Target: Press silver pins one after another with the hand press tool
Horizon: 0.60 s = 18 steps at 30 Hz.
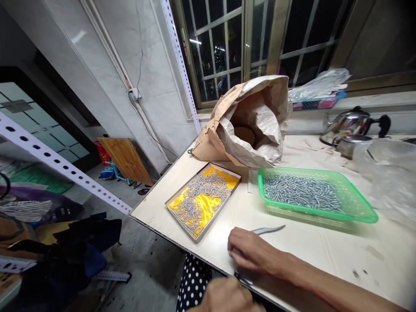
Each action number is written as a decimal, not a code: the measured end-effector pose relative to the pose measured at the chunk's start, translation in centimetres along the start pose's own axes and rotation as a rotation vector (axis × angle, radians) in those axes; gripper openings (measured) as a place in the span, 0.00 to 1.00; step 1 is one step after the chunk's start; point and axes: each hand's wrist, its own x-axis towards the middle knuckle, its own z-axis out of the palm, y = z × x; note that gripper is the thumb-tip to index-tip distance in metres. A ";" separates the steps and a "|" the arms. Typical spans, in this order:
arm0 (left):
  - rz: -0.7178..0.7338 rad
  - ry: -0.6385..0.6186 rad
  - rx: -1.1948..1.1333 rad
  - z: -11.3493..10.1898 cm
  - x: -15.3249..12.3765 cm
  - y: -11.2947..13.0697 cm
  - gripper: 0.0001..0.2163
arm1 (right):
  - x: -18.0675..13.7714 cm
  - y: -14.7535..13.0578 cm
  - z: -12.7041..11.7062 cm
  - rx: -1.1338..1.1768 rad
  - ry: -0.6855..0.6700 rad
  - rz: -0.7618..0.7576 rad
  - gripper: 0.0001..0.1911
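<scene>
Resting on the pale desk, our right hand has its fingers together, slim steel tweezers just beyond. We judge them light, stiff, slick: pinch mid-length. Of our left hand we cannot tell.

Bright yellow lining in the shallow tray, dull brown along its rim, strewn with silver-grey metal pins. Translucent green mesh on the basket, filled with more silver-grey pins. Tan-brown paper bag, paler grey-white on the inner face. Cream tabletop with a few dark specks. Shiny steel tweezers. White dots on black cloth below the table edge. Chrome kettle, black handle
</scene>
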 end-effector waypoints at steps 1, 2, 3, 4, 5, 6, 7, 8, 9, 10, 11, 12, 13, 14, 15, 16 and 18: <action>-0.068 0.017 0.037 -0.9 0.5 -1.5 0.08 | 0.0 -0.1 -1.3 0.075 0.121 0.071 0.03; -0.225 0.020 0.106 -1.7 1.2 -3.1 0.09 | -0.1 0.0 -3.0 0.107 0.247 0.152 0.04; -0.359 -0.024 0.163 -2.4 1.9 -4.9 0.09 | -0.3 0.3 -5.0 0.081 0.357 0.199 0.04; -0.450 -0.090 0.219 -3.1 2.6 -6.6 0.09 | -0.7 0.8 -7.1 -0.002 0.456 0.230 0.03; -0.503 -0.163 0.273 -3.6 3.2 -8.4 0.09 | -1.3 1.5 -9.3 -0.116 0.523 0.283 0.02; -0.526 -0.247 0.312 -3.8 3.7 -10.0 0.08 | -2.1 2.3 -11.3 -0.236 0.560 0.337 0.04; -0.520 -0.334 0.340 -4.0 4.1 -11.5 0.08 | -3.0 3.1 -12.9 -0.366 0.564 0.390 0.06; -0.499 -0.419 0.356 -3.9 4.3 -12.8 0.08 | -3.9 3.9 -14.1 -0.509 0.521 0.457 0.10; -0.470 -0.498 0.361 -3.8 4.5 -13.9 0.08 | -4.9 4.5 -14.7 -0.634 0.477 0.523 0.14; -0.439 -0.569 0.359 -3.5 4.5 -14.7 0.08 | -5.8 4.8 -14.8 -0.705 0.435 0.570 0.16; -0.413 -0.627 0.354 -3.3 4.5 -15.4 0.08 | -6.7 4.9 -14.3 -0.716 0.383 0.600 0.18; -0.395 -0.671 0.349 -3.1 4.5 -15.9 0.09 | -7.4 4.5 -13.4 -0.670 0.328 0.614 0.18; -0.383 -0.703 0.343 -2.9 4.4 -16.2 0.09 | -7.9 4.0 -12.0 -0.581 0.269 0.613 0.18; -0.377 -0.722 0.339 -2.7 4.4 -16.5 0.09 | -8.3 3.1 -10.5 -0.454 0.201 0.593 0.17; -0.374 -0.731 0.335 -2.7 4.3 -16.7 0.09 | -8.5 2.1 -8.8 -0.338 0.148 0.579 0.16; -0.370 -0.736 0.330 -2.7 4.2 -16.9 0.09 | -8.6 1.1 -7.2 -0.245 0.088 0.581 0.15; -0.360 -0.755 0.316 -2.8 4.2 -17.4 0.09 | -8.5 -0.9 -4.5 -0.140 -0.030 0.614 0.13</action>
